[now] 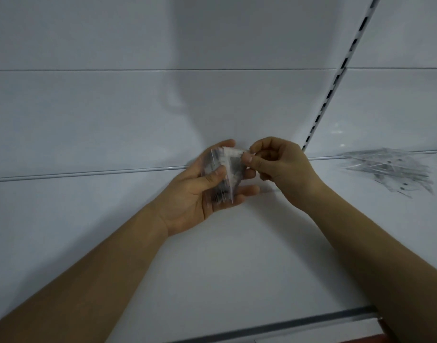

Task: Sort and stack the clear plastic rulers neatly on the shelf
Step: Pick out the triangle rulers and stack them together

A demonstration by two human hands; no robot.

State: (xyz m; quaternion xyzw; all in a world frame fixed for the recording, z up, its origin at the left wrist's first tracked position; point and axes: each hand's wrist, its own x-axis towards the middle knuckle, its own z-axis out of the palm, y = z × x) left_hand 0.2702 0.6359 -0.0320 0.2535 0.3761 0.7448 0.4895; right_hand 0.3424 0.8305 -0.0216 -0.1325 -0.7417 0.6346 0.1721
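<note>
**Squaring up a handful of rulers above the shelf**

Nearest the viewer runs the grey front edge (274, 326) of the white shelf (212, 256), whose smooth, faintly glossy board stretches away to the back panel.

Above the middle of that board, two bare forearms meet. The left hand (200, 191) cups a small bundle of clear rulers (222, 174), thumb pressed across the face and fingers curled round from behind. The bundle looks uneven — one piece stands out at an angle near the top. The right hand (279, 167) pinches that upper corner between thumb and forefinger, the other fingers folded loosely.

These rulers are likely thin, light and stiff, with slick faces that slide over one another. A grip by the flat faces would probably let them fan out; holding the long edges and tapping the ends level seems the safer way. They should bend a little, but may snap if twisted.

Farther off on the right, a loose heap of rulers (390, 172) lies scattered on the shelf — transparent strips with dark markings, crossing at all angles and not yet stacked.

Behind it rises a slotted metal upright (336, 80) and the plain white back panel (113, 107), divided by horizontal seams.
</note>
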